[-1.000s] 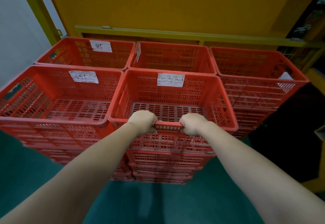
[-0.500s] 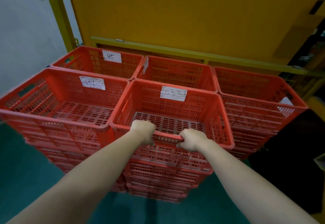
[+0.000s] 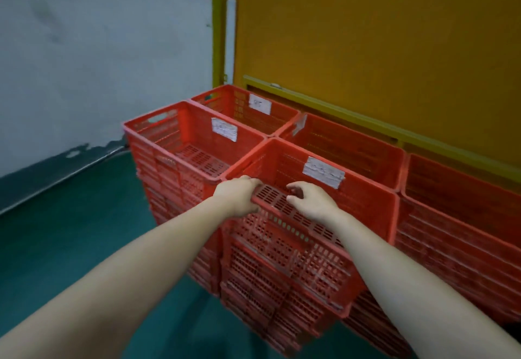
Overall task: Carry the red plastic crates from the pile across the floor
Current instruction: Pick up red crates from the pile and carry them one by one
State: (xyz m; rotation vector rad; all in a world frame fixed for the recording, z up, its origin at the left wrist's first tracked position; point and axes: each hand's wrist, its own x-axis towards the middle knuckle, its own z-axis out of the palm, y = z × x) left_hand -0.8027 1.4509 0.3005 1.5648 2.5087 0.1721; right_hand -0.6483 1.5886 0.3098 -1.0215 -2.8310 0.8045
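Several stacks of red plastic crates stand together against a yellow wall. The top crate [image 3: 304, 248] of the nearest stack bears a white paper label and sits tilted, its near side raised off the crates below. My left hand [image 3: 238, 196] grips its near rim at the left corner. My right hand [image 3: 311, 199] lies over the same rim a little to the right, fingers curled over the edge into the crate. Both forearms reach in from the bottom of the view.
A labelled crate stack [image 3: 180, 144] stands to the left, more stacks [image 3: 465, 231] to the right and behind. The green floor [image 3: 70, 231] spreads left and in front. A white wall [image 3: 98, 76] is at the left, a yellow post [image 3: 220, 20] at the corner.
The view has swung to the left and risen. The gripped crate has tipped, with its near side lifted off the stack. My right hand's fingers have loosened over the rim.
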